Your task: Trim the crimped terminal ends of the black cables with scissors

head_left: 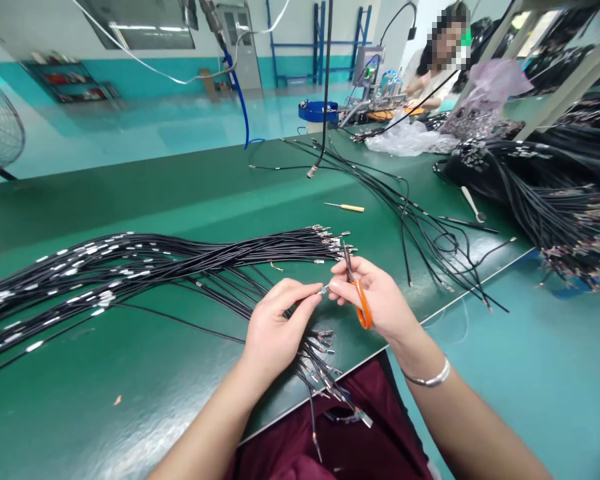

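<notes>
Closest to the camera, a handful of thin black wires with metal terminals (pixel 325 383) hung over the edge of the green table (pixel 180 400) into the person's lap, likely kept there so that their ends stayed within easy reach. Just above them, the left hand (pixel 275 327) was closed in a pinch, with thumb and forefinger clamped on a single wire end (pixel 324 290). The right hand (pixel 380 300) met it from the other side, fingertips touching the same terminal. It seemed that the piece was being steadied between both hands. That right hand was also curled around orange-handled scissors (pixel 363 307), whose blades pointed up and away from the work, closed or nearly so. A silver bracelet (pixel 430 380) sat on the right wrist.

Beyond the hands, a long bundle of black cables (pixel 155 260) lay across the table, its metal tips pointing toward the fingers. Farther back lay a small screwdriver (pixel 347 207) and loose cables (pixel 420 220). To the far right was a heavy pile of cables (pixel 555 180). At the far end, a co-worker (pixel 433 80) sat beside a crumpled plastic bag (pixel 410 137).
</notes>
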Tool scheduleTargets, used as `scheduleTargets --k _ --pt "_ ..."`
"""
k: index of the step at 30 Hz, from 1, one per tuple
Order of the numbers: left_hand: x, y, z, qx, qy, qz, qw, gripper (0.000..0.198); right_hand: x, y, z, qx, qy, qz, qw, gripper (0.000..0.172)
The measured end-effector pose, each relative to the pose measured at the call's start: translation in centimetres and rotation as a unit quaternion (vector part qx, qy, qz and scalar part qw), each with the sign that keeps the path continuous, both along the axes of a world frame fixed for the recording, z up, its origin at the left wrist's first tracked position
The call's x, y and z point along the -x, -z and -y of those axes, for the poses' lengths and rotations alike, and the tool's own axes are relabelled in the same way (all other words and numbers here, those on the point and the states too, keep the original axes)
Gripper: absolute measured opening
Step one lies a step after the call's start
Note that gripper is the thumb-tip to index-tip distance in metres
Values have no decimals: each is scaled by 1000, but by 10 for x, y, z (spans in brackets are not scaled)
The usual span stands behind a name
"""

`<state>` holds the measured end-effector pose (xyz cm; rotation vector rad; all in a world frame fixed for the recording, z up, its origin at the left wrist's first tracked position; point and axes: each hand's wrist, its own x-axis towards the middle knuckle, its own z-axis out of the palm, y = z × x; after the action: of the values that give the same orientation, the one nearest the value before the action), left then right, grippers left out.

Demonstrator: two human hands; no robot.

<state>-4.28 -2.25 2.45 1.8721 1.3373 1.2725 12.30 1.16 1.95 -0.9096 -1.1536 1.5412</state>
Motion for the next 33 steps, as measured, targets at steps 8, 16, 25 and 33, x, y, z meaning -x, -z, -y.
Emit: scheduleTargets --k 8,16,25,33 --pt "7 0 13 -10 -72 148 986 13 27 -29 -5 7 -34 -14 999 25" --pt "8 -2 16 -38 -94 158 982 20 32 -36 4 -27 -8 -2 1000 20" --pt "8 -2 15 -35 -63 160 984 11 32 -32 2 81 -55 -60 993 22" --pt "10 6 12 -82 -41 73 993 24 34 -20 -2 83 -43 -44 995 24"
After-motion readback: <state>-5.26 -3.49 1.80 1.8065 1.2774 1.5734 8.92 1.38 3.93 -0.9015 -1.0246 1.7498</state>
